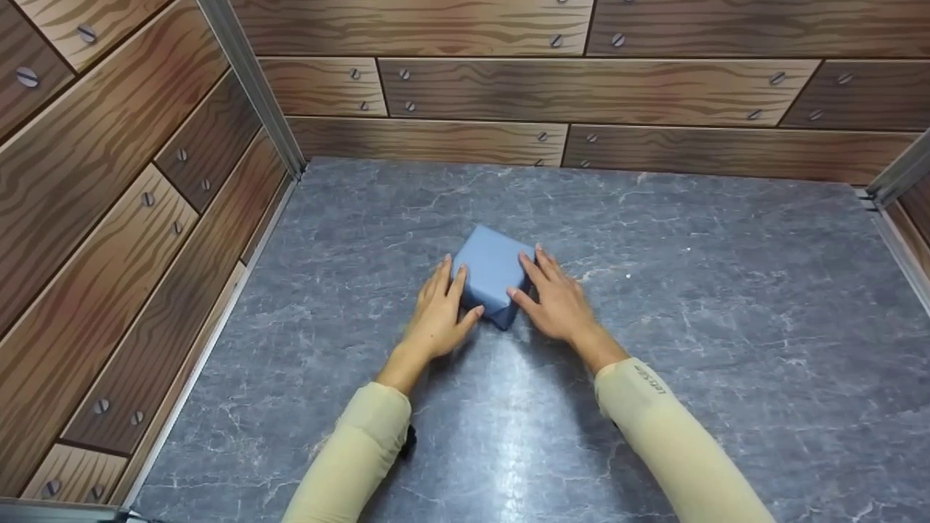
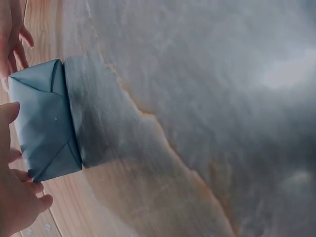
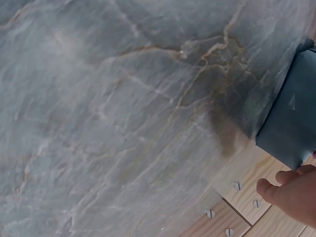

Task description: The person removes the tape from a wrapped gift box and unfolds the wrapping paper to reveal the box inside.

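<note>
Evidently, on a grey tabletop (image 1: pixel 763 327), a left hand (image 1: pixel 436 316) and a right hand (image 1: pixel 559 305) are flanking a blue box (image 1: pixel 492 263)

Tabletop: marbled, spreading below everything, shining strongly near the person. Box is showing a reflection at its base, so the surface is probably letting it slide easily. Wood-print back wall (image 1: pixel 581 91) is closing off the far side.

Left sleeve (image 1: pixel 356 450) and right sleeve (image 1: pixel 676 436), both pale, are reaching in from the near side.

Hands: fingers are lying fairly straight along opposite sides of the box, thumbs spreading toward its near corner. Grip is looking wide, the box filling the gap; neither hand is curling round it. How hard they are pressing, cannot tell.

Box: sitting mid-table between the hands, turned cornerwise, one corner pointing at the person. Seemingly resting on the surface, though the underside isn't showing. Judging it light to moderate, contents unknown; edges are looking crisp and stiff, skin smooth, a little slippery. Flat palms across opposite sides are offering the safest hold, low down.

Folded flap (image 2: pixel 39 76): creasing diagonally at one end of a face. Thin wrapping, likely tearing or lifting if pinched there; better avoiding it.
</note>
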The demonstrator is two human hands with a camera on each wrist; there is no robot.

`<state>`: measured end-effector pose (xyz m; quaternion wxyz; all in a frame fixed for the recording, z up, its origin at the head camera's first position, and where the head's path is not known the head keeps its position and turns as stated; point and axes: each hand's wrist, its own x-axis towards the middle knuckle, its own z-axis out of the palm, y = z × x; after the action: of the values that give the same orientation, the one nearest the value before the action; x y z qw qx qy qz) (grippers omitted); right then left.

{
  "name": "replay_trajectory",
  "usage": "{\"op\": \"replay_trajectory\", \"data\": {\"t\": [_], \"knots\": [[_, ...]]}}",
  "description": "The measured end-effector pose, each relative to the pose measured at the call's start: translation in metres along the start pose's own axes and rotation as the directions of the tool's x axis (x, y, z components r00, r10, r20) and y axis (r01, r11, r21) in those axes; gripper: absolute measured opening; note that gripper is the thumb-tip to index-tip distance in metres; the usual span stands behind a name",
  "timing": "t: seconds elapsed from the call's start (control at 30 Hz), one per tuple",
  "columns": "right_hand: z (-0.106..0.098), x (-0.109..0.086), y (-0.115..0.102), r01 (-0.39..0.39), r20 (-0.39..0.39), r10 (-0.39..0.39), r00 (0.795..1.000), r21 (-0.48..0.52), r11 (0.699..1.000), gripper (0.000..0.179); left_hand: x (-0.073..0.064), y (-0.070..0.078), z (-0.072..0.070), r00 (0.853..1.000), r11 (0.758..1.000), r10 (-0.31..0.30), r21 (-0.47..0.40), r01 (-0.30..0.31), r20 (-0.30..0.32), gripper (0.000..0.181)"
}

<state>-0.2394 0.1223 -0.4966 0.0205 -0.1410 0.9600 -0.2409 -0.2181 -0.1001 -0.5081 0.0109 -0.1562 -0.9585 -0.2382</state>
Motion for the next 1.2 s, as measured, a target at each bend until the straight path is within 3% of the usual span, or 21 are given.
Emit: {"op": "replay_trajectory", "data": {"t": [0.43, 0.63, 0.87, 1.2], "knots": [[-0.001, -0.008, -0.006, -0.069, 0.009, 0.07, 0.998, -0.036, 0.997, 0.071, 0.002, 0.004, -0.001, 0.997, 0.998, -0.005, 0.061, 0.0, 0.078, 0.101], [-0.001, -0.017, -0.011, -0.06, -0.081, 0.055, 0.995, -0.058, 0.997, 0.074, 0.006, 0.009, 0.001, 0.995, 0.998, -0.017, 0.068, 0.01, 0.1, 0.111], [0.002, -0.026, -0.013, -0.053, -0.173, 0.044, 0.984, -0.045, 0.998, 0.074, 0.008, 0.015, 0.003, 0.994, 0.998, -0.005, 0.058, -0.001, 0.109, 0.109], [0.004, -0.028, -0.002, -0.052, -0.148, 0.061, 0.987, 0.06, 0.997, 0.077, 0.008, 0.019, 0.007, 0.994, 0.996, 0.024, 0.085, -0.033, 0.103, 0.105]]}}
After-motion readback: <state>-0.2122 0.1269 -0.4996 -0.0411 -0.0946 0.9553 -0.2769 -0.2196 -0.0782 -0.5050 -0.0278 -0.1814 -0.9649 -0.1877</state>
